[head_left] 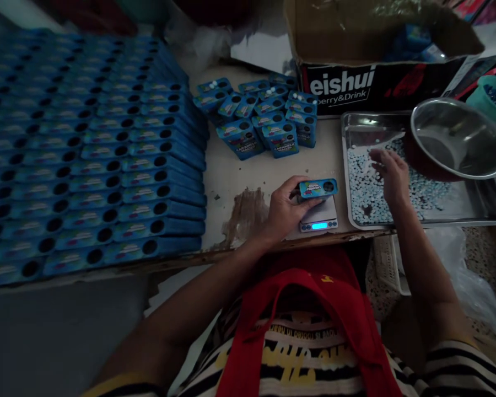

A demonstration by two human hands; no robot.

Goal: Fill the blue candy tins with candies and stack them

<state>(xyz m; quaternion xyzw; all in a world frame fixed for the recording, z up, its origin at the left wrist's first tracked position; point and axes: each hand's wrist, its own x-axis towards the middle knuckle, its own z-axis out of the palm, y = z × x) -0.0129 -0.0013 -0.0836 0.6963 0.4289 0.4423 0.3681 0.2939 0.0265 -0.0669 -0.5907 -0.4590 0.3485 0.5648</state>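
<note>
My left hand is closed around a small blue candy box with a dark round spot on its top. It holds the box at a small digital scale with a lit blue display; whether the box rests on the plate I cannot tell. Over a metal tray to the right, my right hand reaches among small pale blue and white candies. Its fingers are loosely bent and apart, pointing left, with no candy plainly held in them.
Long rows of blue boxes fill the table's left side. Several more boxes stand loosely grouped behind the scale. A steel bowl sits on the tray's right part. Behind are an open carton and a green bowl.
</note>
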